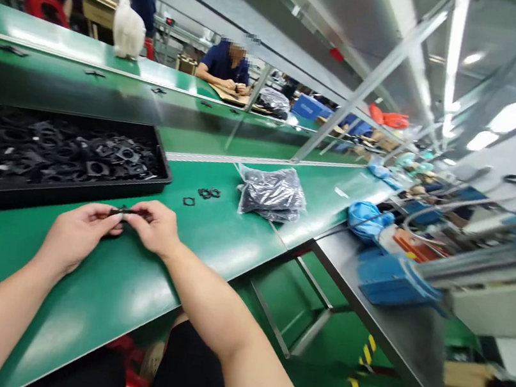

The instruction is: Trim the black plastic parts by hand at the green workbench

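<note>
Currently held: small black flat part [122, 212], pinched between fingertips of my left hand [79, 233] and right hand [156, 228], both closed on it.

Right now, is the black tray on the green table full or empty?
Partly full. The black tray holds a heap of black frame parts, thickest toward its right side, below the rim.

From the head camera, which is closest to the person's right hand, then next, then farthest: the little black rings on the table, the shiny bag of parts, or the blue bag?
From the right hand:
1. Little black rings, just beyond it.
2. Shiny bag of parts, farther right.
3. Blue bag, at the table's right end.
</note>
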Tool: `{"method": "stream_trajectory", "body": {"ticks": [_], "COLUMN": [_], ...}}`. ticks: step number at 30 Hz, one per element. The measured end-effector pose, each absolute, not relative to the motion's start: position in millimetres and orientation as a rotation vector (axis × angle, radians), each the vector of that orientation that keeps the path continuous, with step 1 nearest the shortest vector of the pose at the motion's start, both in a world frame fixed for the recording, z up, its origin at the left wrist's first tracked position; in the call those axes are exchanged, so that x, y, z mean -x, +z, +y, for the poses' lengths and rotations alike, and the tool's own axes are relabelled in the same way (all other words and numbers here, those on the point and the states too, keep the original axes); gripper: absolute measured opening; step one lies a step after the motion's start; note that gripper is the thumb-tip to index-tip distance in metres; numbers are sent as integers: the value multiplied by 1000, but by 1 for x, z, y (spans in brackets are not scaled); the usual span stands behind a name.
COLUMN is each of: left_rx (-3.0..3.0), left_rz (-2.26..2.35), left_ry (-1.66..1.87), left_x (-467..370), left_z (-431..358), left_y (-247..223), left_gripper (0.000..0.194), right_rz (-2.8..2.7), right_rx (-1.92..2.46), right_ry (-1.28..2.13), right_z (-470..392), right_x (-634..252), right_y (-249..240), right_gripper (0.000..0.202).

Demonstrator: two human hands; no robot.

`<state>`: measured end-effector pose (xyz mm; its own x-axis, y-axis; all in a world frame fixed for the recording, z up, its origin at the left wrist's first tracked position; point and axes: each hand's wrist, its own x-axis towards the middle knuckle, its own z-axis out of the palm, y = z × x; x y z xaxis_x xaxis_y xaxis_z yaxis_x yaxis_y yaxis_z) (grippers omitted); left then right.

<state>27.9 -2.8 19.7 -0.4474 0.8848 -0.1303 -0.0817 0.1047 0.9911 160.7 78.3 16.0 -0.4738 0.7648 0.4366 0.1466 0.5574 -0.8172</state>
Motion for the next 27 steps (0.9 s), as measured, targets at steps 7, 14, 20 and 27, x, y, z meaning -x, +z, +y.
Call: {"method": "stream_trajectory", "body": {"ticks": [7,14,20,27], "left_rx": [-728,-744,-788,-715], "left_rz": [1540,1620,1561,1465], "left_ry": [1382,1372,1372,1417], "left_x": [-26,-30,-23,-25], "left_z": [2,0,0,3], "left_y": [10,16,6,10], "left_gripper": [64,59,45,59], "right_rz": [-2050,-2060,-1904,-2014], "right_rx": [871,877,864,905], "right_ry": [805,855,1129,907], "right_z": [80,81,86,81], "right_x": [-161,-161,-159,-160], "right_y": [16,19,10,18], "right_gripper": [11,9,11,13]}}
